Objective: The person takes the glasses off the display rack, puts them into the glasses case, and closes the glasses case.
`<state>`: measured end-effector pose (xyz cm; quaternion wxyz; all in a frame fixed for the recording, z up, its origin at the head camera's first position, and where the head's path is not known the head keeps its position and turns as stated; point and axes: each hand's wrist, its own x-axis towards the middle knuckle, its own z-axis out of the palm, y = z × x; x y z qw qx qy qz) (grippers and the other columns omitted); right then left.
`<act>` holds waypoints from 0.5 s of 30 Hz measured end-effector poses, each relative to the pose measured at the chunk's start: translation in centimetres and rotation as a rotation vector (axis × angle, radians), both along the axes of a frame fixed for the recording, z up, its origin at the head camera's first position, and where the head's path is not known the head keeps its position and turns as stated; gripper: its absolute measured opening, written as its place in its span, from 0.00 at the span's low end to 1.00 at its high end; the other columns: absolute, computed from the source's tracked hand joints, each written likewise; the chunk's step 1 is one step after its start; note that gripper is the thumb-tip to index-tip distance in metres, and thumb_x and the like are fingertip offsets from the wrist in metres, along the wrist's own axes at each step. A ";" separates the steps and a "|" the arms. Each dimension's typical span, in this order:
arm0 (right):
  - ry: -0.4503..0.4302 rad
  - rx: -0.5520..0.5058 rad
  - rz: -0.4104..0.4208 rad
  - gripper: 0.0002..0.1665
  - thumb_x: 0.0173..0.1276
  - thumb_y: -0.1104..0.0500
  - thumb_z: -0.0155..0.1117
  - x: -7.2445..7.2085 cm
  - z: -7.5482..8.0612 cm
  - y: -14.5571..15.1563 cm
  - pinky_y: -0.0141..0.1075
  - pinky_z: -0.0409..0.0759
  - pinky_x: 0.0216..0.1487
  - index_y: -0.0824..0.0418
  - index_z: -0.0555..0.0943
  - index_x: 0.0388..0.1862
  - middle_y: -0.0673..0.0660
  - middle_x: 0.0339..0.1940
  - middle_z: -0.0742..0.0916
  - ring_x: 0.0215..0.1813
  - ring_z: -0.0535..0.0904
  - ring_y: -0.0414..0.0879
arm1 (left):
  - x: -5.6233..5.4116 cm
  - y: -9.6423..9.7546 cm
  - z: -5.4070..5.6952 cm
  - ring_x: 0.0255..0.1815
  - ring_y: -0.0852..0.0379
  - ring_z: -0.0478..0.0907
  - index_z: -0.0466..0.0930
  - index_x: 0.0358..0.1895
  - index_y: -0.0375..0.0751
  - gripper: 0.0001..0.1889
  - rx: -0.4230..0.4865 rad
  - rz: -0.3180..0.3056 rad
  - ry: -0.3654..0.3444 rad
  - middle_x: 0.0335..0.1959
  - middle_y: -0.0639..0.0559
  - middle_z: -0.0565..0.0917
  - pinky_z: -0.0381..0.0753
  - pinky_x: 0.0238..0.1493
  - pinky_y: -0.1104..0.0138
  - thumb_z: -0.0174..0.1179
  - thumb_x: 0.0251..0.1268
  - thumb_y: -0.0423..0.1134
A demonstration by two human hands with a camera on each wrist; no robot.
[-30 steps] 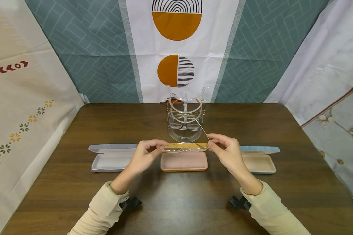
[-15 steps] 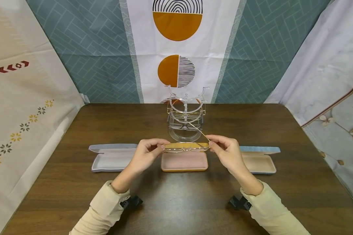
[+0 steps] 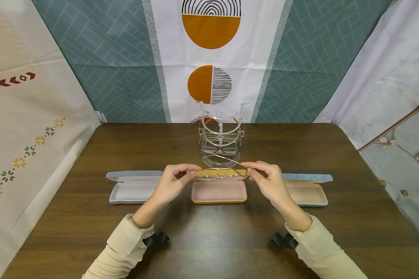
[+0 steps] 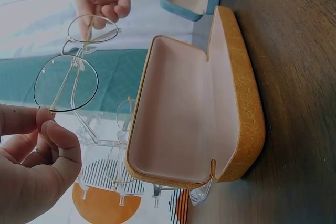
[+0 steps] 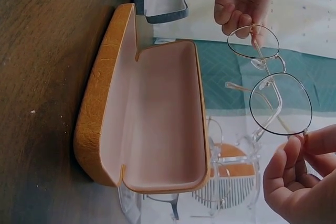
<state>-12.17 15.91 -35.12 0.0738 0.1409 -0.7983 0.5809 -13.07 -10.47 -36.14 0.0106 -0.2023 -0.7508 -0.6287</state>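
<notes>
Right now you hold the thin metal glasses (image 3: 221, 176) above the orange case (image 4: 249, 108), one hand at each end. Over the case's left side, your left hand (image 3: 176, 179) pinches the frame between thumb and bent fingers; over its right side, your right hand (image 3: 269, 179) pinches the other end, at the root of a temple arm (image 3: 230, 159). That arm slants inward toward the far side of the case, so the step looks like folding it in. Steady the frame with your left hand and let the arm turn on its hinge with light pressure — no twisting at the bridge. Keep skin off the lenses (image 5: 281, 104), and if the arms cross, ease one over the other

Under the orange case, the dark wood-grained table (image 3: 216, 240) also bears a gray case (image 3: 134, 192) to its left and a blue case (image 3: 307, 193) to its right, lids raised. Beyond it stands a clear display stand (image 3: 220, 124) with other glasses (image 3: 219, 150) — and farther behind it hangs a teal and white cloth (image 3: 125, 77), with pale patterned cloths (image 3: 31, 116) on either side
</notes>
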 end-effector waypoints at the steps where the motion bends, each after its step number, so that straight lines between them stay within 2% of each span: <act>1: -0.003 0.007 0.001 0.13 0.62 0.73 0.54 0.0 0.0 0.0 0.32 0.76 0.30 0.70 0.82 0.43 0.63 0.27 0.81 0.27 0.76 0.46 | 0.0 0.0 0.0 0.18 0.60 0.67 0.80 0.40 0.24 0.09 -0.001 0.001 -0.002 0.16 0.48 0.72 0.66 0.19 0.72 0.51 0.60 0.22; 6: -0.017 0.042 0.012 0.13 0.63 0.72 0.54 -0.1 0.1 0.0 0.33 0.75 0.30 0.67 0.83 0.42 0.60 0.26 0.81 0.28 0.76 0.49 | -0.2 -0.1 0.1 0.17 0.58 0.67 0.80 0.40 0.24 0.09 -0.015 0.006 -0.010 0.16 0.49 0.72 0.63 0.18 0.72 0.50 0.60 0.22; 15: -0.042 0.051 0.036 0.12 0.62 0.74 0.53 -0.2 0.2 -0.1 0.38 0.77 0.33 0.69 0.83 0.40 0.63 0.28 0.80 0.28 0.75 0.50 | -0.3 -0.1 0.2 0.18 0.61 0.66 0.79 0.40 0.23 0.10 -0.030 0.005 -0.022 0.16 0.50 0.71 0.65 0.19 0.72 0.50 0.61 0.22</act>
